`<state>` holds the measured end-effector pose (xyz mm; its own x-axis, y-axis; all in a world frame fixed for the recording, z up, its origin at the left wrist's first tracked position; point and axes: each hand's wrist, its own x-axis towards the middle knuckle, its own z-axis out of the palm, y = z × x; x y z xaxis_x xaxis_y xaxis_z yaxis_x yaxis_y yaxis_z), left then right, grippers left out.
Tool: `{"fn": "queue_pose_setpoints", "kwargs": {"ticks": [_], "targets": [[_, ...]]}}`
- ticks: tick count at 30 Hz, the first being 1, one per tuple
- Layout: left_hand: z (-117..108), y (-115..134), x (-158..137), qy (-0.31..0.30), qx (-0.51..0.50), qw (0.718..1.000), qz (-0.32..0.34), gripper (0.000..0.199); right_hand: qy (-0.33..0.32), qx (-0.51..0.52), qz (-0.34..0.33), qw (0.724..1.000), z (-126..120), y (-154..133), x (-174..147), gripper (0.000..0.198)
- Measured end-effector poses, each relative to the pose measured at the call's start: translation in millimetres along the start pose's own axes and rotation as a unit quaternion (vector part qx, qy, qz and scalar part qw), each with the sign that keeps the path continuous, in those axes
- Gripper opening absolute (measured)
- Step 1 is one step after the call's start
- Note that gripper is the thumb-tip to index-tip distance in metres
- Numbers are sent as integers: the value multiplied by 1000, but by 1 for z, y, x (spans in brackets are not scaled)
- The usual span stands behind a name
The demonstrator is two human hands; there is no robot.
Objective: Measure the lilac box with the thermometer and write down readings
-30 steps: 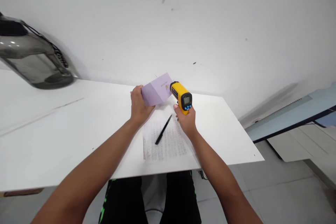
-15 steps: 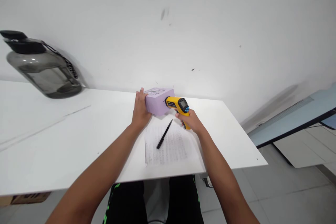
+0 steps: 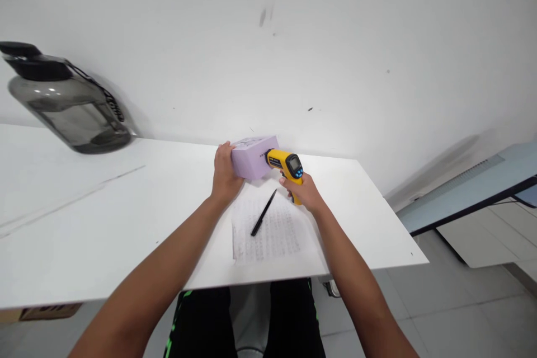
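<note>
A light purple box [image 3: 250, 161] with a dark drawing on its top is gripped on its left side by my left hand [image 3: 225, 173]. The box is tilted over the white table, close to the wall. My right hand [image 3: 305, 190] is wrapped round the handle of a yellow and black infrared thermometer [image 3: 282, 160]. Its nose points left at the box's side, very near or touching; I cannot tell which. Below them lies a black pen [image 3: 263, 212] on a sheet of paper [image 3: 268, 243] covered in rows of writing.
A large grey see-through water bottle [image 3: 79, 112] with a black lid stands at the back left of the white table [image 3: 126, 224]. The white wall [image 3: 335, 39] rises behind. Beyond the table's right edge is a pale blue panel [image 3: 470, 187] with a dark edge.
The box has tipped, so its top shows less and dark print on its right side now shows by the thermometer's nose. Both hands keep their holds.
</note>
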<state>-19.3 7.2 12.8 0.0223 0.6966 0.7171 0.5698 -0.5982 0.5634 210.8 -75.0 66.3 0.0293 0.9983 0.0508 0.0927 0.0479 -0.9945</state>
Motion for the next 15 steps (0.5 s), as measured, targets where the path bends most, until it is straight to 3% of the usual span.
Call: {"fn": "queue_pose_setpoints", "kwargs": {"ticks": [4,7,11,15], "targets": [[-2,9,1,25,37,994,-101,101,97,8,-68,993,7,6,1,45],[-4,15,3,36,35,979,-199,107,151,-28,-93,984,3,7,3,48],[-6,18,5,30,1,964,-265,105,210,-219,-76,950,-14,9,9,59],[-4,11,4,25,-3,966,-256,111,175,-406,-57,895,-29,18,18,61]]}}
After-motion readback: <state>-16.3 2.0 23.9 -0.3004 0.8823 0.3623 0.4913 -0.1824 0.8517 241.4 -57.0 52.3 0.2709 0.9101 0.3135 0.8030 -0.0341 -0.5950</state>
